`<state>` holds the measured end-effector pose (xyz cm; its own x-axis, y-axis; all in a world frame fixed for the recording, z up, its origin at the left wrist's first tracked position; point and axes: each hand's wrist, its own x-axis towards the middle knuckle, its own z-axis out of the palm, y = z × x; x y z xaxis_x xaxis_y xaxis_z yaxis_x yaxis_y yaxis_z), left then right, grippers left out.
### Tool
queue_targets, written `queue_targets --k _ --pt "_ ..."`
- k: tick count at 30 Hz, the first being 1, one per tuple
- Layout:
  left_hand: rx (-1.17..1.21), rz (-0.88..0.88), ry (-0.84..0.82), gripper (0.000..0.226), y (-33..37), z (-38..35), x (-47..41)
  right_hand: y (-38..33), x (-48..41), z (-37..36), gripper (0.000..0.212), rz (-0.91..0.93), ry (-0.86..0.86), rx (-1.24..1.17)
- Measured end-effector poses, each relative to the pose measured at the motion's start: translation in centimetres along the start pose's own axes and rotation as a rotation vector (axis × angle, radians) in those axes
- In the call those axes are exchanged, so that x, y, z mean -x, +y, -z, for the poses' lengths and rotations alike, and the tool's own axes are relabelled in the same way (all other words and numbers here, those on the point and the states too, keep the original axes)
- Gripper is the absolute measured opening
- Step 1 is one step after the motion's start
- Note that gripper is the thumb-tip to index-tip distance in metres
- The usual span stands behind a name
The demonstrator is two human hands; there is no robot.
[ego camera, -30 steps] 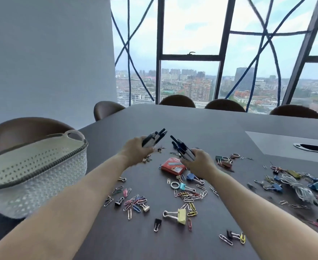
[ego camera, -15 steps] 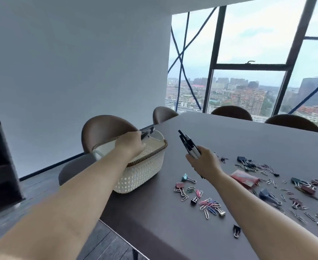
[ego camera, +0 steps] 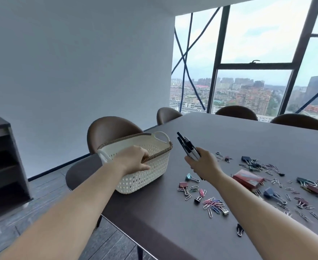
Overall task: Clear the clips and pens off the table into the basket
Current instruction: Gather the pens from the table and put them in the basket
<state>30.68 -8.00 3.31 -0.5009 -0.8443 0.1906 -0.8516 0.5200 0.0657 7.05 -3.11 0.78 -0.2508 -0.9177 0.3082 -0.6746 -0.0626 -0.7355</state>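
Note:
A white perforated basket [ego camera: 145, 182] with a brown woven rim stands at the table's left corner. My left hand [ego camera: 133, 161] lies over its near rim, fingers dipping inside and hidden, thumb on the outer wall. No pens show in that hand. Right of the basket, my right hand [ego camera: 204, 166] grips a bundle of black pens [ego camera: 187, 147] pointing up and left, above the table. Several coloured paper clips [ego camera: 213, 203] and binder clips [ego camera: 192, 178] lie scattered on the dark table [ego camera: 169, 228] to the right.
A red box [ego camera: 248, 179] lies among the clips. Brown chairs [ego camera: 111, 132] stand behind the basket and along the far side. A dark shelf unit [ego camera: 2, 162] stands on the left. The table's edge runs close below the basket.
My view has swung left. My left hand carried its pens over the basket and lowered its fingers inside; those pens are out of sight. My right hand still holds its pens near the basket.

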Motion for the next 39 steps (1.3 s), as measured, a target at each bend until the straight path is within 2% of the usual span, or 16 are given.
queue_targets --k 6,9,10,12,14,17,19,23,28,30,34,37,39 --pt "0.045 -0.157 0.08 0.043 -1.0 -0.3 1.2 -3.8 0.8 1.2 0.01 0.134 -0.027 -0.08" --pt "-0.085 -0.123 0.436 0.071 -2.7 -2.3 1.9 -7.6 0.3 0.7 0.013 0.273 -0.086 -0.101" --pt "-0.107 -0.092 0.526 0.075 -3.2 -3.0 2.3 -8.6 -0.2 0.1 0.014 0.305 -0.113 -0.083" --pt "-0.093 -0.027 0.572 0.075 -3.4 -4.0 3.1 -10.0 -1.3 -1.4 0.018 0.329 -0.191 -0.005" --pt "-0.068 -0.033 0.613 0.074 -3.5 -4.4 3.5 -10.3 -2.5 -2.9 0.025 0.326 -0.269 0.202" --pt "0.005 -0.073 0.601 0.075 -4.1 -4.4 3.6 -9.0 -3.5 -4.6 0.031 0.303 -0.356 0.49" --pt "0.027 -0.115 0.593 0.077 -4.6 -4.5 3.5 -8.2 -3.8 -4.9 0.024 0.272 -0.385 0.497" --pt "0.062 -0.16 0.618 0.077 -5.1 -4.8 2.9 -7.8 -4.2 -4.9 0.039 0.227 -0.375 0.462" --pt "0.075 -0.152 0.638 0.077 -5.3 -5.2 2.4 -7.2 -4.2 -4.7 0.058 0.266 -0.425 0.473" --pt "0.075 -0.124 0.62 0.08 -5.3 -5.2 2.3 -6.9 -3.8 -4.4 0.047 0.29 -0.411 0.427" --pt "0.049 -0.048 0.545 0.087 -4.6 -4.5 2.0 -5.8 -2.3 -4.0 0.025 0.379 -0.25 0.45" --pt "0.037 0.048 0.428 0.069 -4.0 -4.0 1.6 -4.4 -0.8 -2.9 0.017 0.433 -0.116 0.3" --pt "0.013 0.048 0.483 0.054 -3.5 -4.3 1.7 -2.7 0.2 -1.6 0.017 0.413 -0.05 0.253"
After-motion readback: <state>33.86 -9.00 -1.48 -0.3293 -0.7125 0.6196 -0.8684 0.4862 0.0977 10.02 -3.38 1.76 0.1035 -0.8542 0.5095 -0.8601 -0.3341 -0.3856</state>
